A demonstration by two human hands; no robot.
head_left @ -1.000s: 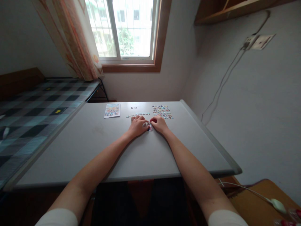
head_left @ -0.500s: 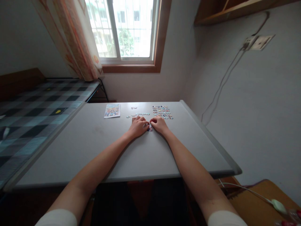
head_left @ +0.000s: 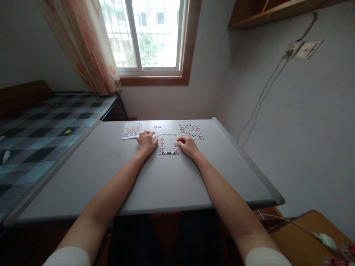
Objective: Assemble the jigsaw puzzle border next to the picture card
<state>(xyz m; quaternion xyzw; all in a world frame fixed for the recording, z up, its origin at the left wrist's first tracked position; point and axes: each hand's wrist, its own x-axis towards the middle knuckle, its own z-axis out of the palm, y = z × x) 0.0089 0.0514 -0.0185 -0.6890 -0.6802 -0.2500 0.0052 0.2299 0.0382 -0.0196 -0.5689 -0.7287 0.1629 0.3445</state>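
Note:
A partly joined jigsaw puzzle frame lies on the table, with its left side, bottom row and parts of the top and right side showing. My right hand is at the frame's right side, thumb and forefinger pinched on a puzzle piece there; the fingers partly cover it. To the left of the frame, my left hand rests with fingers spread, beside a few loose pieces. Its fingertips are close to the right edge of a printed picture sheet.
Rows of loose puzzle pieces lie at the back right of the grey table. A small group of pieces sits near the far edge. A bed stands to the left, a wall with cables to the right.
My left hand has moved left, away from the puzzle frame, uncovering its left side and bottom row. My right hand stays at the right side.

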